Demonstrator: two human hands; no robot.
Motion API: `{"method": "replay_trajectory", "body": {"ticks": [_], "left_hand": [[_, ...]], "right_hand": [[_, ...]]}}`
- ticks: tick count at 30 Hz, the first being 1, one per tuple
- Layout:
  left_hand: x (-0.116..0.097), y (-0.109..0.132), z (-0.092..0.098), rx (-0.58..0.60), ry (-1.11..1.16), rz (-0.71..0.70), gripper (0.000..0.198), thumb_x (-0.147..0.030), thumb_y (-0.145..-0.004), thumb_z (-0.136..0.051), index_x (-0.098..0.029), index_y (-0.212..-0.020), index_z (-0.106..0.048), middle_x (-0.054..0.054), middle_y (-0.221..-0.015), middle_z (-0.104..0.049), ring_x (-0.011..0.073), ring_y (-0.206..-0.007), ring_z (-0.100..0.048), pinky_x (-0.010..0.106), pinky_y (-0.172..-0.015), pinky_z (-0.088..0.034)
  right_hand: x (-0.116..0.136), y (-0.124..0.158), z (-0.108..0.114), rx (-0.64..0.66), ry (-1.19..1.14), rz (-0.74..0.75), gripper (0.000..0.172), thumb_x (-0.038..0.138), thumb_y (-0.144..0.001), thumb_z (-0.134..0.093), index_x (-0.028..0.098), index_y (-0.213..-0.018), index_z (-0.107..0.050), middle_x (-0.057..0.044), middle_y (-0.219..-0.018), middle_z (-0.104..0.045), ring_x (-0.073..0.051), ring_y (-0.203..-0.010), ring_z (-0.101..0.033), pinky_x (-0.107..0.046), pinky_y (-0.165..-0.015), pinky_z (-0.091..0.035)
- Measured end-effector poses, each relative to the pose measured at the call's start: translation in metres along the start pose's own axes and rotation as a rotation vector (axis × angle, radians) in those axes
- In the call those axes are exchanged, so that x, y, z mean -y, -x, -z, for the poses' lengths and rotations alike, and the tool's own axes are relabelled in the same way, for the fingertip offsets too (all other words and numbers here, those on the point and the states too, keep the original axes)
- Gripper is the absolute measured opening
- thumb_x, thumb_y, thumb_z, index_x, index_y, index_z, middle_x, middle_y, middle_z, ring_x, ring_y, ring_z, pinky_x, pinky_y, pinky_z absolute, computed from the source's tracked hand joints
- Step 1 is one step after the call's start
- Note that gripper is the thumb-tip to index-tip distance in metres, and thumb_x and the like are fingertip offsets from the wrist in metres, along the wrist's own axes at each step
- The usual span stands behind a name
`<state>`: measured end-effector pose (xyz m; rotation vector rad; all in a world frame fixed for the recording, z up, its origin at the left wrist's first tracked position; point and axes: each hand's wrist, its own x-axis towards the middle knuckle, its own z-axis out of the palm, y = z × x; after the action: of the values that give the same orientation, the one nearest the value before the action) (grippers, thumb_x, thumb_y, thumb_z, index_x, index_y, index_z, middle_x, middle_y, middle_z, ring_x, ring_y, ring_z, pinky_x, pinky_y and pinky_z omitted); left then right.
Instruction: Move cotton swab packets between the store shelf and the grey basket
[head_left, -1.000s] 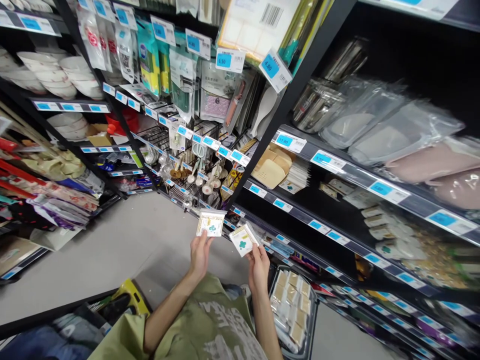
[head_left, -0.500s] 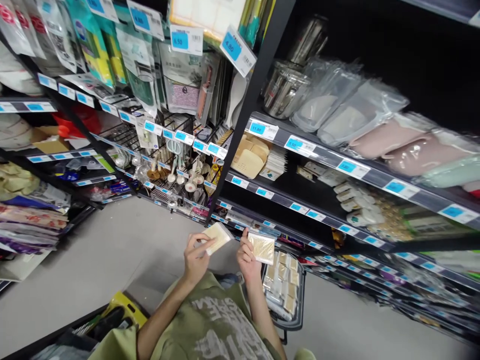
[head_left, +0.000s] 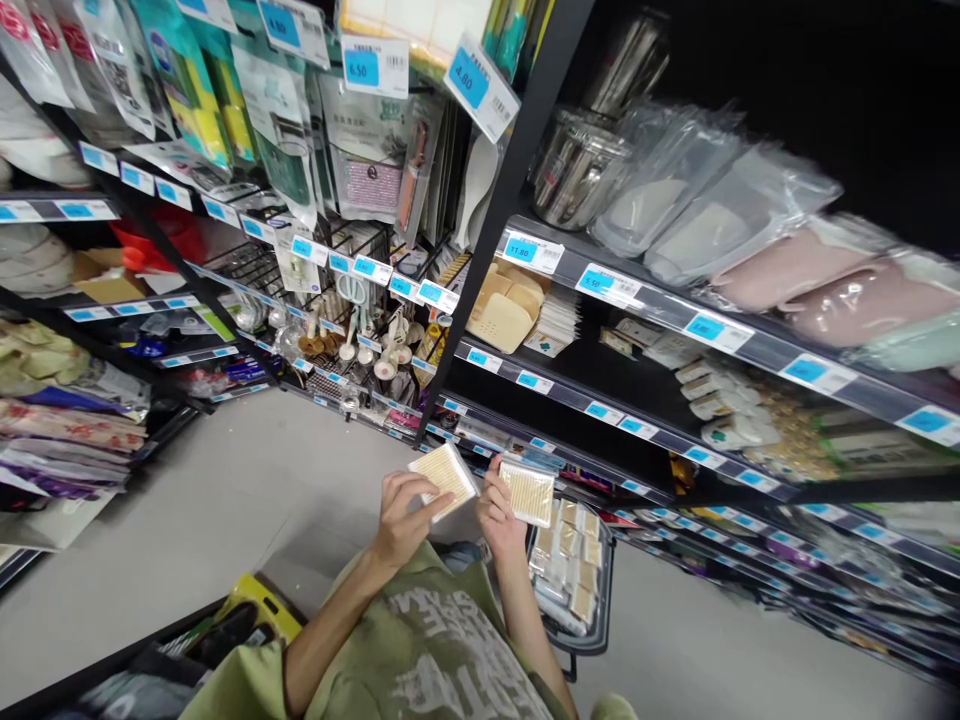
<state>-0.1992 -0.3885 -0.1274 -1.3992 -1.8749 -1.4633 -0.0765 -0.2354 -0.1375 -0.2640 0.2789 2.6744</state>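
Note:
My left hand (head_left: 403, 512) grips a small flat clear pack of what look like cotton swabs (head_left: 444, 476), thumb and fingers across its near edge. Thin pale wooden sticks show in rows through the wrapping. In my right hand (head_left: 499, 517) is a similar pack of swabs (head_left: 528, 493), held by its left side with the face turned up. The two packs are close together but apart, in front of my chest. Just beyond my right forearm, a dark grey basket (head_left: 596, 643) on the floor holds several more such packs (head_left: 571, 552).
Black shelves (head_left: 660, 308) with blue-and-white price tags stand close in front and to the right, with plastic-wrapped containers (head_left: 720, 210) and metal canisters (head_left: 581, 165). Hanging kitchen utensils (head_left: 375, 335) fill the left rack. A dark bin with a yellow-edged item (head_left: 259, 605) is at lower left.
The pack in my left hand has turned so its rows of sticks show more fully, and that hand has shifted slightly right. The right-hand pack has tilted a little and moved slightly right.

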Motion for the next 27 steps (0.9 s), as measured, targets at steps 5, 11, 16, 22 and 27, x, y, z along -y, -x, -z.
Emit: {"method": "replay_trajectory", "body": {"ticks": [5,11,16,22,27], "left_hand": [[-0.004,0.000,-0.006,-0.067,0.207,0.377,0.018,-0.015,-0.091,-0.062,-0.023,-0.104,-0.072,0.005,-0.098,-0.068,0.0182,-0.094,-0.067,0.033,-0.083,-0.058],[-0.006,-0.004,-0.014,-0.126,0.666,1.109,0.048,-0.044,-0.082,-0.074,-0.019,-0.118,-0.053,0.007,-0.111,-0.064,0.0209,-0.095,-0.068,0.031,-0.068,-0.063],[-0.001,0.000,-0.013,-0.015,0.900,1.252,0.048,-0.047,-0.079,-0.075,-0.020,-0.109,-0.049,0.007,-0.115,-0.064,0.0228,-0.101,-0.068,0.037,-0.077,-0.063],[0.004,0.010,-0.014,0.098,1.007,1.317,0.056,-0.050,-0.079,-0.072,-0.022,-0.120,-0.047,0.008,-0.124,-0.066,0.0233,-0.107,-0.067,0.033,-0.082,-0.058],[0.004,0.014,-0.019,0.184,0.947,1.302,0.060,-0.068,-0.090,-0.052,-0.020,-0.125,-0.045,0.013,-0.132,-0.061,0.0260,-0.110,-0.065,0.038,-0.086,-0.057]], "right_hand": [[-0.004,0.002,-0.007,-0.054,0.184,0.058,0.031,0.004,-0.094,-0.055,0.026,-0.115,-0.059,0.009,-0.068,-0.045,-0.004,-0.043,-0.037,-0.011,-0.038,-0.034],[-0.011,-0.004,-0.010,-0.165,0.513,0.091,0.020,0.009,-0.084,-0.068,0.023,-0.097,-0.061,0.004,-0.074,-0.051,-0.008,-0.055,-0.044,-0.012,-0.041,-0.036],[-0.022,-0.010,-0.011,-0.326,0.951,0.287,0.037,0.036,-0.079,-0.081,0.024,-0.109,-0.062,-0.002,-0.096,-0.067,-0.013,-0.069,-0.059,-0.018,-0.045,-0.042],[-0.027,-0.010,-0.007,-0.291,1.467,0.408,0.051,0.046,-0.078,-0.081,0.023,-0.117,-0.057,-0.004,-0.102,-0.071,-0.018,-0.076,-0.064,-0.023,-0.053,-0.047],[-0.029,-0.014,0.006,-0.313,1.727,0.515,0.045,0.051,-0.085,-0.072,0.020,-0.113,-0.055,-0.005,-0.099,-0.068,-0.022,-0.089,-0.064,-0.035,-0.082,-0.051]]}}
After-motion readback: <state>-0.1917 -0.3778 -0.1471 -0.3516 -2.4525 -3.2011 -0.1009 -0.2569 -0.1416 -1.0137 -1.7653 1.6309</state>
